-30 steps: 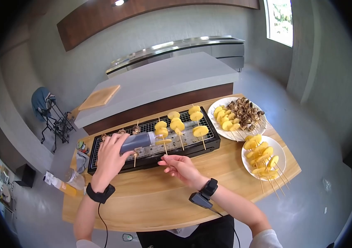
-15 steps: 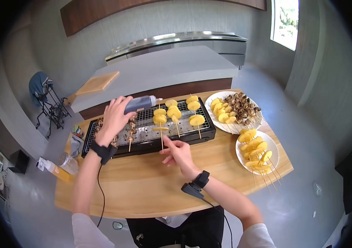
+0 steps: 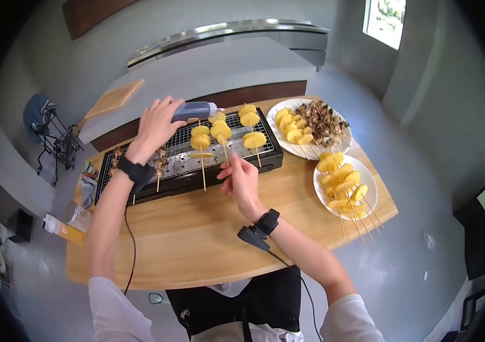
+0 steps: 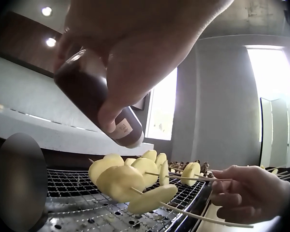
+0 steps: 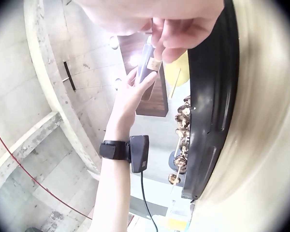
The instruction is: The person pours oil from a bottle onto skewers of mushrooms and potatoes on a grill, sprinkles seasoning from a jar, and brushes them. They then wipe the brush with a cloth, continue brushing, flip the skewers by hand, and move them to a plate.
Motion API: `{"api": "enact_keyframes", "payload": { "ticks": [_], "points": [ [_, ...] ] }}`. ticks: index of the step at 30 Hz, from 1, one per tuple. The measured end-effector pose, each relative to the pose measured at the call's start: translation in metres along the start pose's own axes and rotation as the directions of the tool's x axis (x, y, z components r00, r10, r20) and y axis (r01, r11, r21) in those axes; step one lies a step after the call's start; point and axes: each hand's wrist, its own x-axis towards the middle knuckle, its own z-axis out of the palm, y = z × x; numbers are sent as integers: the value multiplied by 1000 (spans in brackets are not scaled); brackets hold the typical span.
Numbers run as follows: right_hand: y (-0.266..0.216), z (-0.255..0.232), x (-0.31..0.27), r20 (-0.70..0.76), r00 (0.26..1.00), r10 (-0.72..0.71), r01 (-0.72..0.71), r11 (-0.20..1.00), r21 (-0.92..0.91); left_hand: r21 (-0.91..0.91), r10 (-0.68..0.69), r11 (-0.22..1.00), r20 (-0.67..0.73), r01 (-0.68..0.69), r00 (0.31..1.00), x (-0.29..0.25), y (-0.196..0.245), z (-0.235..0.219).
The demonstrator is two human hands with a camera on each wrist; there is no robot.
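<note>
In the head view my left hand (image 3: 158, 122) grips a squeeze bottle (image 3: 194, 111) of dark sauce, tipped on its side over the grill (image 3: 182, 165) with its nozzle pointing right. The left wrist view shows that bottle (image 4: 94, 92) slanting down above the potato slices (image 4: 118, 183). My right hand (image 3: 242, 182) pinches the stick end of the middle potato skewer (image 3: 220, 131) at the grill's front edge. Potato skewers lie on either side of it, the left one (image 3: 200, 141) and the right one (image 3: 253, 139). Mushroom skewers (image 3: 160, 162) lie on the grill's left part.
A large plate (image 3: 288, 147) of potato and mushroom skewers stands right of the grill. Nearer is a smaller plate (image 3: 323, 199) of potato skewers, sticks over its rim. Bottles (image 3: 63, 228) and a jar (image 3: 77, 216) stand at the table's left edge. A counter (image 3: 208, 74) lies behind.
My right hand has shifted from the left potato skewer to the stick of the middle one. The left hand with the bottle has moved farther back over the grill. The head view has tilted down.
</note>
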Motion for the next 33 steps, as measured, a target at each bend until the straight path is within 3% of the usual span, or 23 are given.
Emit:
{"api": "enact_keyframes", "payload": {
  "ticks": [5, 12, 14, 22, 25, 28, 33],
  "points": [
    [-1, 0, 2, 63, 998, 15, -19, 998, 57, 45, 78, 996, 50, -80, 996, -22, 14, -29],
    [10, 1, 5, 89, 994, 60, -66, 995, 71, 129, 159, 979, 2, -158, 987, -41, 26, -50],
    [12, 3, 4, 101, 994, 47, -55, 996, 74, 145, 208, 969, -49, -199, 977, -35, 22, -45],
    [10, 4, -1, 145, 989, 36, -45, 997, 58, 108, 82, 991, -80, -73, 993, 16, 8, 12],
    [1, 8, -12, 72, 993, 92, -91, 996, -18, 96, 45, 995, -67, -38, 997, 26, 11, 23],
    [2, 10, -17, -142, 989, 51, -34, 993, 117, 63, 17, 998, -79, -12, 997, 31, 22, 27],
    [-3, 2, -12, -270, 954, 128, -5, 911, 413, 51, 44, 998, -120, -38, 992, 38, 35, 23]
  ]
}}
